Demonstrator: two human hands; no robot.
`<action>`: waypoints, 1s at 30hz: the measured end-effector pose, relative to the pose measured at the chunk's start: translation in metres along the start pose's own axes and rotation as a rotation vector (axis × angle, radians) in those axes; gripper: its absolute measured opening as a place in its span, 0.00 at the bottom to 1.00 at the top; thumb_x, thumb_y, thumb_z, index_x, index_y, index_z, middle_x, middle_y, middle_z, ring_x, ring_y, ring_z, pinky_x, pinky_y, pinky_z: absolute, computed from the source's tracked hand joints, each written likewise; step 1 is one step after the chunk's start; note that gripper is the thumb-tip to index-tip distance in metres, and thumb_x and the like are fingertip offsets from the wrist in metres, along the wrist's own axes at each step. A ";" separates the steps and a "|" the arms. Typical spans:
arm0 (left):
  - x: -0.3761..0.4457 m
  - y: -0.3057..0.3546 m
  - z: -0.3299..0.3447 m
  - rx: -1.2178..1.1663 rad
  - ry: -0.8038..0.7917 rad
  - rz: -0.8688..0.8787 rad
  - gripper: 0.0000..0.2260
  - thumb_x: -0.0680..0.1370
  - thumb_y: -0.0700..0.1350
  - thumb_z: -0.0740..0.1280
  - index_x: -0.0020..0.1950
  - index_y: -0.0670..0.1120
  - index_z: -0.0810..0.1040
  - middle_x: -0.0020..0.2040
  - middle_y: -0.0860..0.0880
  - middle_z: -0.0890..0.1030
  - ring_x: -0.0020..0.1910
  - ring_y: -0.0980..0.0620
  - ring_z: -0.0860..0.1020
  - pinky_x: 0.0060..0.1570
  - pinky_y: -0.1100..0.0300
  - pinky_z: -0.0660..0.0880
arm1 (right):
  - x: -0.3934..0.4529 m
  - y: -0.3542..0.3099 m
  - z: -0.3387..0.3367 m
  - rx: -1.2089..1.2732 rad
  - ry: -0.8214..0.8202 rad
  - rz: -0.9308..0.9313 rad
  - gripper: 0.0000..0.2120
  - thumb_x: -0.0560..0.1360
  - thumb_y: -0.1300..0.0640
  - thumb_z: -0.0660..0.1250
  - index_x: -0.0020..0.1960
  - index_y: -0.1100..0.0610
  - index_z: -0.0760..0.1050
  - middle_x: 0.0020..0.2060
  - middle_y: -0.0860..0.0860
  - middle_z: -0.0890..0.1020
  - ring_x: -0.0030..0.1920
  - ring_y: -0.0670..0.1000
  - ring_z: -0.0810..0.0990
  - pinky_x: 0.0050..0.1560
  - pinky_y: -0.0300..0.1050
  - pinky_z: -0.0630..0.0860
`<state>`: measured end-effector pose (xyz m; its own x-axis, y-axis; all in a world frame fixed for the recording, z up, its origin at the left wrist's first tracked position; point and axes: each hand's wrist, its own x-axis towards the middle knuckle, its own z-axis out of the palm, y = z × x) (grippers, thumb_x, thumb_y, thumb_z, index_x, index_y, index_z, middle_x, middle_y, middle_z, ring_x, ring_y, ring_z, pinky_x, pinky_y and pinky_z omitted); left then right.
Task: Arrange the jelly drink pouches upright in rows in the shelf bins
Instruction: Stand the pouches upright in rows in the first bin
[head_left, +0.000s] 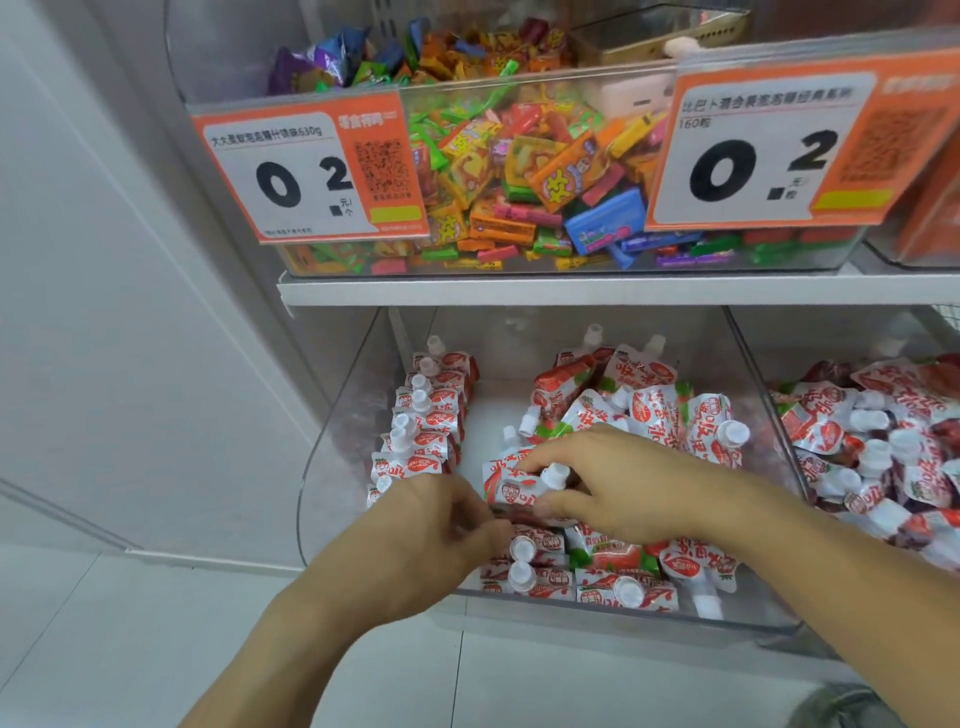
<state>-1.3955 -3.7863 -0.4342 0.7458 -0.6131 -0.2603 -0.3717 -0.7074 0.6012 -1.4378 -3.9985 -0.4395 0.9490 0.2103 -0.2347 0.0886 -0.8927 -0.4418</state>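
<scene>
A clear plastic shelf bin (332, 415) holds red-and-white jelly drink pouches with white caps. A row of upright pouches (426, 415) lines its left wall. A loose heap of pouches (649, 405) lies at the right and back. My right hand (623, 483) grips one pouch (519, 483) by its body, cap pointing right, over the bin's middle. My left hand (441, 525) has its fingers curled at that pouch's lower left edge, pinching it. A short second row of upright pouches (524, 561) stands just below the hands at the front.
A neighbouring bin (883, 441) at the right holds more pouches in a heap. The shelf above (519, 291) carries a clear bin of mixed sweets with two orange price tags. A white wall panel stands at the left and a tiled floor lies below.
</scene>
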 end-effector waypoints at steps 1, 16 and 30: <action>0.000 -0.002 0.000 -0.018 0.047 -0.029 0.11 0.73 0.59 0.70 0.47 0.52 0.76 0.38 0.53 0.81 0.35 0.57 0.79 0.36 0.62 0.75 | 0.000 -0.001 0.000 0.000 0.026 -0.002 0.17 0.78 0.44 0.66 0.66 0.45 0.74 0.52 0.47 0.77 0.48 0.46 0.73 0.48 0.42 0.70; 0.005 -0.007 -0.004 0.156 0.106 0.141 0.08 0.74 0.38 0.69 0.40 0.51 0.79 0.36 0.55 0.81 0.34 0.59 0.79 0.35 0.64 0.76 | 0.043 -0.002 -0.041 0.117 0.073 -0.074 0.13 0.75 0.57 0.73 0.59 0.48 0.80 0.51 0.41 0.83 0.48 0.35 0.80 0.51 0.31 0.76; 0.006 -0.010 0.000 0.240 0.099 0.155 0.14 0.74 0.32 0.61 0.43 0.53 0.73 0.32 0.56 0.70 0.29 0.62 0.68 0.31 0.72 0.66 | 0.124 0.012 -0.021 -0.552 -0.385 -0.035 0.36 0.67 0.32 0.72 0.68 0.51 0.75 0.56 0.47 0.77 0.63 0.55 0.72 0.63 0.54 0.72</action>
<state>-1.3873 -3.7830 -0.4422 0.7159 -0.6914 -0.0977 -0.5963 -0.6782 0.4295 -1.3123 -3.9918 -0.4558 0.7761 0.2790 -0.5655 0.3563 -0.9340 0.0282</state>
